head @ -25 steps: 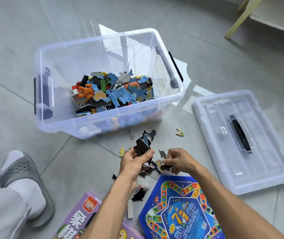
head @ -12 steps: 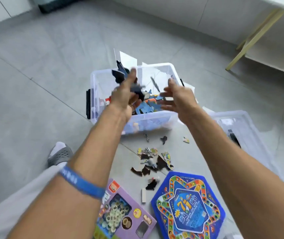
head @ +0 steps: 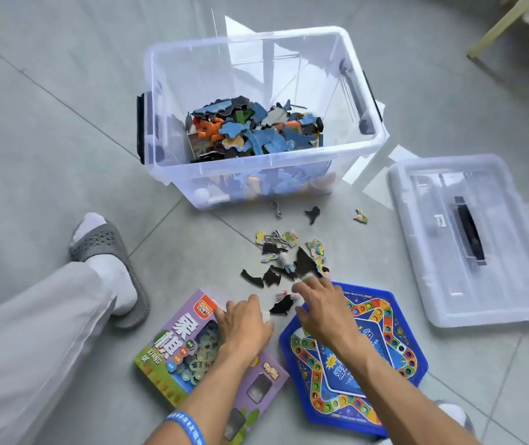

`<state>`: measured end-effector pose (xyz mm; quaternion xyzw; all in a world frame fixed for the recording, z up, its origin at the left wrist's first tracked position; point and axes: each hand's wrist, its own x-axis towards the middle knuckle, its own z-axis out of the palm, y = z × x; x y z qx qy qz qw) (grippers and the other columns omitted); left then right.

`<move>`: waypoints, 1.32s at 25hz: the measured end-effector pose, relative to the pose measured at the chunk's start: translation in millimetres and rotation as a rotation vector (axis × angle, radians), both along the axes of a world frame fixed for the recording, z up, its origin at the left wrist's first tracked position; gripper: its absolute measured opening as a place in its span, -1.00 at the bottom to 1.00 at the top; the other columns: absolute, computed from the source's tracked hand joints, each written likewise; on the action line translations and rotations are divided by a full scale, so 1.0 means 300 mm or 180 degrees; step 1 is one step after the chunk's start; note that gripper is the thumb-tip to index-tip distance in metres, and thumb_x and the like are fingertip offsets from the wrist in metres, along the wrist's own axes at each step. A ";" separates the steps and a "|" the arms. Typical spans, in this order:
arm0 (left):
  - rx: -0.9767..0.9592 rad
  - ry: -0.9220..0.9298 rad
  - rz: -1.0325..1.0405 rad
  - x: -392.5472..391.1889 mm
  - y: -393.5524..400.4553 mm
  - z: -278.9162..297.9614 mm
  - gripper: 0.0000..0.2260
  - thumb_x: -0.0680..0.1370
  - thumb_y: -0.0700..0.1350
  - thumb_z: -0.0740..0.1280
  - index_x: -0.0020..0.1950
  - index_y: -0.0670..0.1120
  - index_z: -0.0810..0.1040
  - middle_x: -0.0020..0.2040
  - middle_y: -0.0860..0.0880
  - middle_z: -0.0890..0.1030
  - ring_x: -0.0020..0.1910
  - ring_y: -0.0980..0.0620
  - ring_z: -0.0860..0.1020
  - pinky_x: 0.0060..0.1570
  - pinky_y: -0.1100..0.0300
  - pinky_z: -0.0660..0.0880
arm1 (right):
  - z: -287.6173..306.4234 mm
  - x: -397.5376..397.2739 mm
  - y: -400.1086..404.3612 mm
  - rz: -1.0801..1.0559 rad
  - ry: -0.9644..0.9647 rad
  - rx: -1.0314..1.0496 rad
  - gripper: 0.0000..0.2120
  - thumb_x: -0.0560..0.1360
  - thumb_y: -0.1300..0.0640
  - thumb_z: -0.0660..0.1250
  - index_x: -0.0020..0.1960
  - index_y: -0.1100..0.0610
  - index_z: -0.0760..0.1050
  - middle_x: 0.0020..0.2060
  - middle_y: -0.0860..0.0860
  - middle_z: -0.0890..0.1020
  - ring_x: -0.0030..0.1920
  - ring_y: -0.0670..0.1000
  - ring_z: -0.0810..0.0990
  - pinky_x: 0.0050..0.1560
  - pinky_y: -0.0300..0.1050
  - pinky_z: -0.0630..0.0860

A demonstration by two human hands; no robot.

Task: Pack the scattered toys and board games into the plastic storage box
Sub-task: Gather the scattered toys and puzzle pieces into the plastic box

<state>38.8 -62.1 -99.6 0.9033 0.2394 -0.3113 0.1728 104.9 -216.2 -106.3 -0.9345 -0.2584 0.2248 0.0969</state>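
Observation:
The clear plastic storage box (head: 269,162) stands open on the floor, holding a heap of puzzle pieces (head: 256,133). More puzzle pieces (head: 303,266) lie scattered in front of it. A purple game box (head: 179,345) and a blue hexagonal board game (head: 362,358) lie nearest me. My left hand (head: 244,322) hovers palm down over the purple box's corner, its thumb side at a small white block (head: 266,316). My right hand (head: 317,303) reaches with spread fingers to the near edge of the scattered pieces, beside a black piece (head: 282,306). Neither hand holds anything.
The box's clear lid (head: 513,284) with a black handle lies on the floor at right. Two metal ring puzzles (head: 276,208) and stray pieces (head: 361,216) lie near the box front. My slippered foot (head: 109,258) rests at left. A wooden furniture leg (head: 494,30) stands far right.
Both hands carried a handful of puzzle pieces up over the box, dropped them in, and have come back down empty to the pieces on the floor.

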 end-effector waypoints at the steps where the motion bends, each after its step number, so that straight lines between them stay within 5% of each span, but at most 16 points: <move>1: 0.0003 -0.0038 -0.0181 -0.011 -0.008 -0.031 -0.75 0.50 0.04 0.30 0.12 -0.01 0.44 0.05 -0.04 0.62 0.13 -0.10 0.48 0.10 0.00 0.30 | -0.037 -0.026 0.019 0.0358 -0.0088 -0.0132 -0.65 0.47 0.08 0.33 0.25 0.00 0.44 0.19 0.00 0.51 0.16 0.13 0.47 0.12 0.07 0.42; 6: -0.0602 -0.0336 0.0069 0.008 -0.002 -0.122 -0.84 0.54 0.00 0.27 0.05 -0.04 0.40 -0.02 -0.09 0.62 0.00 -0.18 0.58 -0.06 0.04 0.49 | -0.144 -0.025 0.092 0.0626 -0.0534 -0.0210 -0.60 0.16 0.17 0.54 -0.05 0.02 0.52 -0.15 0.04 0.54 -0.22 0.11 0.54 -0.23 0.03 0.48; 11: -0.0786 -0.0509 0.0056 0.012 -0.026 -0.149 -0.80 0.52 -0.01 0.31 0.05 -0.05 0.37 0.01 -0.08 0.58 0.00 -0.15 0.57 -0.05 0.04 0.50 | -0.158 0.016 0.108 0.0273 -0.0005 0.0293 -0.85 0.44 0.21 0.38 -0.02 0.09 0.48 -0.06 0.04 0.51 -0.09 0.09 0.53 -0.20 -0.08 0.45; 14: -0.1032 -0.0586 0.0968 0.046 -0.019 -0.123 -0.86 0.49 -0.17 0.26 0.03 -0.07 0.45 0.01 -0.10 0.60 -0.08 -0.09 0.54 -0.13 0.13 0.45 | -0.119 0.049 0.113 -0.1361 0.1098 0.1276 -0.83 0.44 0.24 0.40 0.01 0.10 0.51 -0.05 0.02 0.53 -0.06 0.02 0.55 -0.17 -0.22 0.45; 16: -0.0980 -0.0738 0.1500 0.091 0.007 -0.102 -0.87 0.49 -0.22 0.21 -0.01 -0.06 0.48 0.01 -0.10 0.58 -0.11 -0.05 0.52 -0.16 0.13 0.44 | -0.081 0.103 0.103 -0.2766 0.1711 0.2022 -0.78 0.40 0.28 0.43 0.01 0.09 0.54 -0.02 0.11 0.56 -0.08 0.05 0.59 -0.11 -0.11 0.59; 18: -0.0559 -0.0895 0.1101 0.142 0.033 -0.082 -0.87 0.50 -0.11 0.24 0.04 -0.05 0.43 0.03 -0.05 0.48 -0.12 -0.07 0.52 -0.16 0.11 0.43 | -0.065 0.161 0.065 -0.3341 0.1602 0.1998 -0.82 0.40 0.29 0.39 -0.04 0.10 0.53 0.03 0.17 0.56 -0.05 0.08 0.59 -0.13 -0.07 0.60; 21: 0.0015 -0.0681 0.0104 0.181 0.059 -0.086 -0.61 0.51 0.02 0.36 0.26 0.00 0.31 0.14 -0.05 0.34 -0.08 -0.13 0.56 -0.12 0.05 0.50 | -0.066 0.200 0.034 -0.2508 0.0907 0.0838 -0.66 0.48 0.19 0.39 0.23 0.09 0.43 0.19 0.06 0.42 0.10 0.07 0.53 0.05 -0.08 0.48; 23: 0.0034 -0.0643 -0.0068 0.178 0.067 -0.112 -0.60 0.51 0.01 0.39 0.26 -0.02 0.32 0.16 -0.06 0.39 -0.03 -0.14 0.57 -0.09 0.05 0.49 | -0.082 0.188 0.056 -0.2100 0.0748 0.0547 -0.52 0.48 0.12 0.40 0.34 0.12 0.32 0.21 0.08 0.35 0.11 0.13 0.52 0.09 -0.01 0.47; 29: -0.0492 -0.1029 0.0539 0.128 0.072 -0.175 -0.84 0.53 -0.06 0.39 0.04 -0.07 0.50 0.00 -0.03 0.56 -0.01 -0.04 0.55 -0.12 0.22 0.35 | -0.120 0.183 0.117 -0.1912 0.0563 0.0210 -0.35 0.42 0.02 0.47 0.38 0.10 0.21 0.18 0.11 0.37 0.06 0.22 0.55 -0.03 0.07 0.51; 33: -0.0510 -0.1081 0.0919 0.098 0.081 -0.173 -0.86 0.53 -0.03 0.39 -0.05 -0.05 0.49 -0.02 0.01 0.45 -0.11 -0.01 0.52 -0.16 0.26 0.31 | -0.118 0.199 0.118 -0.2189 0.0686 0.0316 -0.19 0.37 0.05 0.52 0.44 0.10 0.12 0.23 0.11 0.40 0.12 0.21 0.55 0.06 0.10 0.52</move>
